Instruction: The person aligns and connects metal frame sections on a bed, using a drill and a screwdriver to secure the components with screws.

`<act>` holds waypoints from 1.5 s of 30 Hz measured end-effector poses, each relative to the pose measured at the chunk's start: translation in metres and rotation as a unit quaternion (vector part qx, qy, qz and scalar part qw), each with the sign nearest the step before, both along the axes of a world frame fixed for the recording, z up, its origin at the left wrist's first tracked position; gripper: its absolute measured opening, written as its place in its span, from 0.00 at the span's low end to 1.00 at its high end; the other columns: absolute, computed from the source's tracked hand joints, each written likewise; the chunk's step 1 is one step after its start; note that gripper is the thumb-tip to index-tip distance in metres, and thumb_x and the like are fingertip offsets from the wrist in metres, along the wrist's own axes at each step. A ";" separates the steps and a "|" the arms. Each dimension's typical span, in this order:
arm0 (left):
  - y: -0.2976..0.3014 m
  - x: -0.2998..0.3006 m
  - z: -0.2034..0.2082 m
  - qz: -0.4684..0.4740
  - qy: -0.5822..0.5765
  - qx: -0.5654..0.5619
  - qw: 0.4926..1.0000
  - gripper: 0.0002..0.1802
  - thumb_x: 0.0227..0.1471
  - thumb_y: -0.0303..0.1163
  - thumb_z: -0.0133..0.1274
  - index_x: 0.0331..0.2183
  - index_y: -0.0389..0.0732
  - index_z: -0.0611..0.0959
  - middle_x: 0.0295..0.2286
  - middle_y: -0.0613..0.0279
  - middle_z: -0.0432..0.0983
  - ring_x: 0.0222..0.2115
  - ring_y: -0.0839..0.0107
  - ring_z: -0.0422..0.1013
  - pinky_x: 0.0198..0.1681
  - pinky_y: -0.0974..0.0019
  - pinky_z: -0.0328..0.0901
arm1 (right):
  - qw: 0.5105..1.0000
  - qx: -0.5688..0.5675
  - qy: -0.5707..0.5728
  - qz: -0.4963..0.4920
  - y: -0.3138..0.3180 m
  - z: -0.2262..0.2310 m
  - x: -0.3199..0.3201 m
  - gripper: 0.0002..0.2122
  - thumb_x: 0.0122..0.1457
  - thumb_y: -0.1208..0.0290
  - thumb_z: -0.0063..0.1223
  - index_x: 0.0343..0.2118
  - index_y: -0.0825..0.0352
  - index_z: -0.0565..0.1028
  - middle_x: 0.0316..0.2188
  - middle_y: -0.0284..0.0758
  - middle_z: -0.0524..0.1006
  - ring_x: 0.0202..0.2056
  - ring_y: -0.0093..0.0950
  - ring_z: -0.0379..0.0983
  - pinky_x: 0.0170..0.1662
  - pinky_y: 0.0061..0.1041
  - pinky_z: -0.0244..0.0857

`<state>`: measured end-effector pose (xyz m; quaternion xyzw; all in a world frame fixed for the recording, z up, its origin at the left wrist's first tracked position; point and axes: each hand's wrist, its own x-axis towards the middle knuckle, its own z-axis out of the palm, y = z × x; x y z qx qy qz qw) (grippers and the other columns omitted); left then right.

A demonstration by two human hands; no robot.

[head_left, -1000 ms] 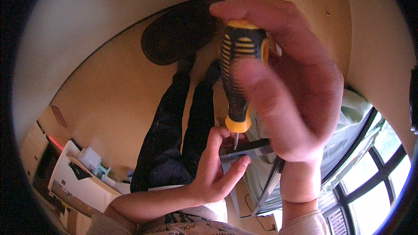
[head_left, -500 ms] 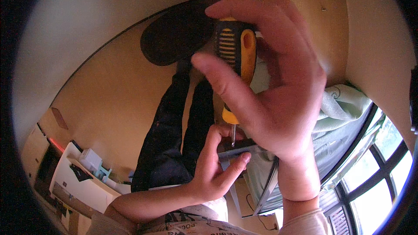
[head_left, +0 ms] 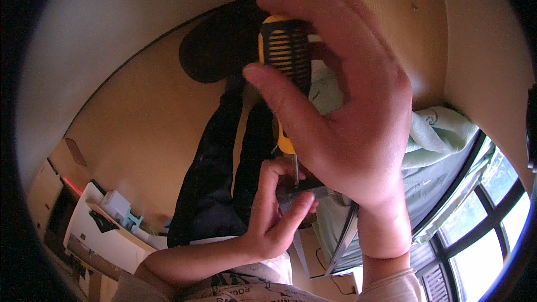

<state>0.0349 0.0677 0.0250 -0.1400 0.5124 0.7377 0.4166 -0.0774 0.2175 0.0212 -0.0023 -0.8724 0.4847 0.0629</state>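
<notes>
Close to the camera, my right hand (head_left: pixel 358 95) grips the black and yellow ribbed handle of a screwdriver (head_left: pixel 286 50), thumb on one side and fingers curled over the other. Its thin metal shaft points down toward my left hand (head_left: pixel 274 207). Between that hand's thumb and fingers is a flat, greyish strip-like piece (head_left: pixel 321 190), partly hidden behind the right hand's heel. The shaft's tip reaches the area of this piece; I cannot tell what it touches there.
My dark-trousered legs (head_left: pixel 207 173) stretch below, beside a dark rounded shape (head_left: pixel 207 50). At right lies a pale green patterned cloth (head_left: pixel 439 128) near a bright window (head_left: pixel 481 246). A wooden panel (head_left: pixel 391 28) stands at upper right, and a white shelf unit (head_left: pixel 95 226) at lower left.
The screwdriver's handle has turned, its yellow edge now on the left instead of the right. My right hand and the tool have shifted slightly left; my left hand has hardly moved.
</notes>
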 end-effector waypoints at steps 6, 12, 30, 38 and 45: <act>-0.006 -0.048 -0.008 -0.017 0.142 -0.107 0.984 0.12 0.48 0.24 0.61 0.34 0.34 0.74 0.30 0.61 0.73 0.29 0.78 0.71 0.33 0.76 0.66 | 0.992 -0.066 0.106 -0.010 -0.002 -0.007 -0.003 0.14 0.54 0.78 0.56 0.44 0.74 0.73 0.41 0.39 0.72 0.38 0.24 0.74 0.40 0.18 0.70; -0.007 -0.050 -0.011 0.006 0.121 -0.076 0.990 0.05 0.50 0.24 0.59 0.30 0.32 0.81 0.27 0.60 0.78 0.27 0.78 0.73 0.30 0.76 0.66 | 0.990 -0.141 0.016 -0.023 0.004 -0.002 0.003 0.13 0.56 0.78 0.53 0.44 0.75 0.73 0.40 0.38 0.73 0.39 0.23 0.73 0.40 0.17 0.69; -0.012 -0.060 -0.011 -0.035 0.044 -0.030 0.998 0.06 0.47 0.24 0.62 0.28 0.31 0.82 0.25 0.60 0.79 0.27 0.79 0.74 0.32 0.76 0.67 | 0.985 -0.028 0.173 -0.015 0.005 -0.008 0.004 0.13 0.46 0.77 0.56 0.36 0.70 0.71 0.30 0.45 0.71 0.33 0.47 0.70 0.35 0.39 0.67; -0.018 -0.057 -0.016 -0.052 0.116 -0.024 0.992 0.08 0.53 0.25 0.56 0.33 0.29 0.81 0.30 0.54 0.80 0.31 0.77 0.75 0.35 0.75 0.68 | 0.999 -0.001 0.032 0.016 0.005 -0.004 0.002 0.15 0.48 0.78 0.59 0.41 0.70 0.74 0.36 0.40 0.74 0.35 0.31 0.74 0.37 0.26 0.70; -0.029 -0.062 -0.016 -0.069 0.073 0.033 0.994 0.09 0.57 0.25 0.51 0.36 0.28 0.80 0.31 0.55 0.80 0.32 0.78 0.74 0.37 0.75 0.68 | 0.998 0.014 0.010 0.056 -0.007 -0.004 0.000 0.13 0.44 0.76 0.57 0.33 0.69 0.69 0.31 0.45 0.70 0.31 0.46 0.72 0.32 0.40 0.69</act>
